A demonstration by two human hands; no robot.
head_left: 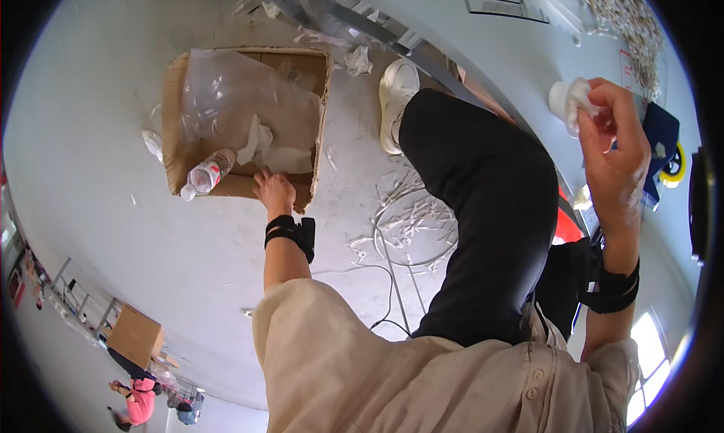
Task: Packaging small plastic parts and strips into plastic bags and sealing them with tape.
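On the floor stands an open cardboard box [172, 124] lined with a clear plastic bag [226, 94]. White paper scraps [256, 140] lie inside, and a clear plastic bottle with a white cap [211, 172] rests over its near left corner. My left hand [276, 192] is at the near rim of this box, its fingers bent over the edge; the fingertips are partly hidden. At the right, above the light tabletop [520, 48], my right hand [617, 131] pinches a white, round, ridged piece [571, 101] between thumb and fingers. Its exact kind is unclear.
A pile of small pale pieces [630, 26] lies on the tabletop's far right. Beside my leg, white scraps [415, 226] lie around a metal ring base on the floor, with a black cable [392, 290] nearby. A person in pink [142, 403] is far off at lower left.
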